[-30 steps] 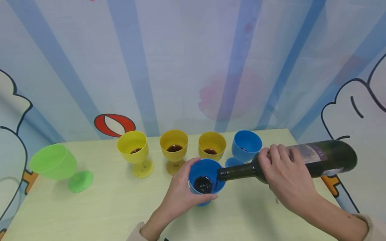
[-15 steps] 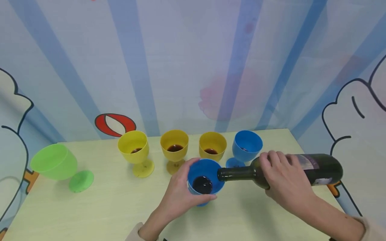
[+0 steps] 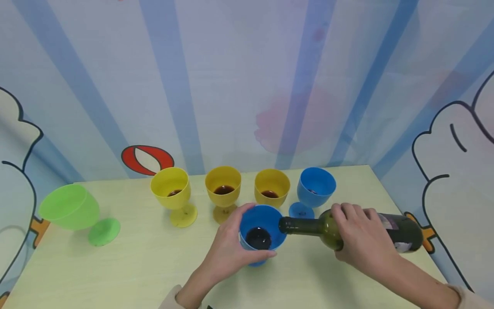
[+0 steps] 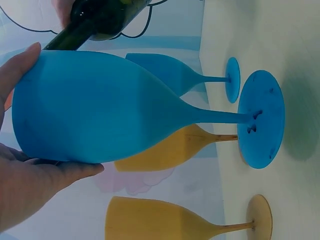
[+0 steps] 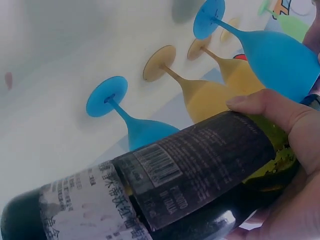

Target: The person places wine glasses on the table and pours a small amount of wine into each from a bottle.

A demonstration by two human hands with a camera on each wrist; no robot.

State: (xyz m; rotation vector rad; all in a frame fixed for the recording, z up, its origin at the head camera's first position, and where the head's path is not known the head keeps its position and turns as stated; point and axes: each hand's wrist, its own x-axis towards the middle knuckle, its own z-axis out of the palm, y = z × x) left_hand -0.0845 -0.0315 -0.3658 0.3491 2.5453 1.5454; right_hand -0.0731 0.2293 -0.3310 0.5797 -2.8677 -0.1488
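Observation:
My left hand (image 3: 229,246) grips the bowl of a blue goblet (image 4: 95,105) near its rim, thumb on one side and fingers on the other. Dark liquid (image 3: 258,238) lies in the bottom of that goblet's bowl. In my right hand (image 3: 364,238) is a dark green wine bottle (image 5: 195,170), held round the shoulder and upper body. The bottle lies nearly level, its mouth over the right side of the blue goblet's rim. No stream of liquid shows at the mouth. In the right wrist view the bottle's labels face the camera.
Behind the hands stand three yellow goblets (image 3: 223,184) and a second blue goblet (image 3: 316,186), each with some dark liquid. A green goblet (image 3: 71,208) leans in view at the left of the pale table (image 3: 127,274). A printed curtain (image 3: 231,86) hangs behind.
The bottle's base has swung down and inward, bringing the bottle closer to level. The thin dark stream at its mouth has stopped. The left hand has barely shifted with the blue goblet.

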